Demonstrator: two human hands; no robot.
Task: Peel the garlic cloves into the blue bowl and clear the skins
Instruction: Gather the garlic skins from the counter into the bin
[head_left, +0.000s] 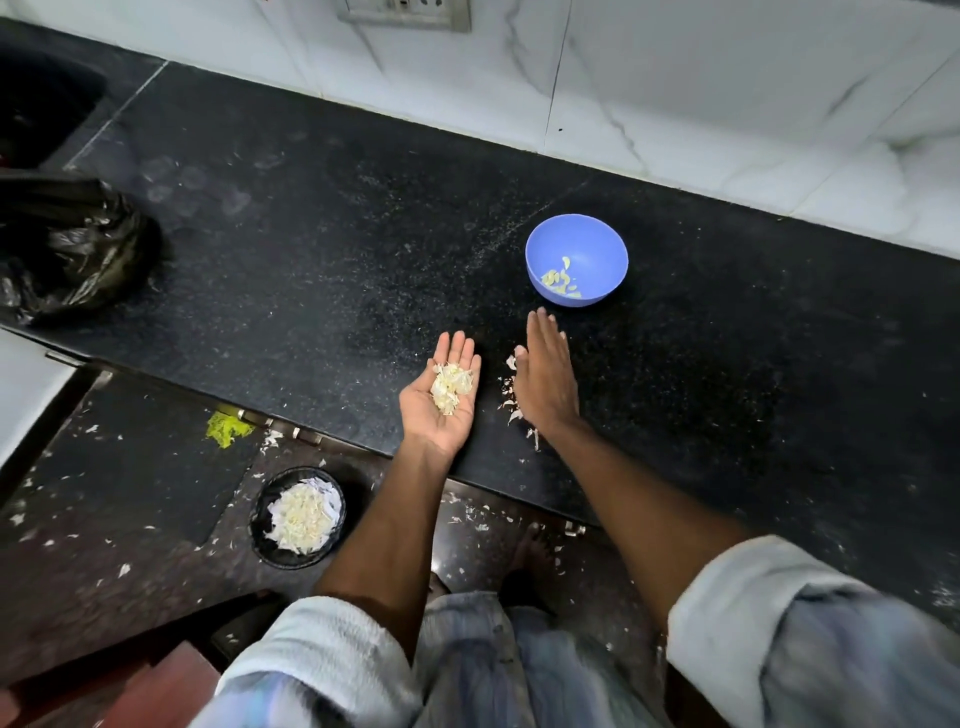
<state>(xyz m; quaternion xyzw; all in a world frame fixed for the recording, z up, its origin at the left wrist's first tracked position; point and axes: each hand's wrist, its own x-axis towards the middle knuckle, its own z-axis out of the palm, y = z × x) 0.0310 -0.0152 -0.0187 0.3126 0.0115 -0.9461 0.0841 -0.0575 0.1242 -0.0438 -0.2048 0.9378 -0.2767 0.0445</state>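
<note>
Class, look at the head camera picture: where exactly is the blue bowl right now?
The blue bowl stands on the black counter, right of centre, near the white wall, just beyond the fingertips of the right hand.

A home kitchen is shown. A black speckled stone surface (311, 234) is backed at 12 o'clock by a white marble-patterned tiled wall (675, 78), in which a socket plate (405, 13) is set. A dark sink (41, 104) is sunk in at 10 o'clock. Garlic skins (514, 400) are scattered on the surface and on the floor (130, 493) at 7 o'clock.
</note>
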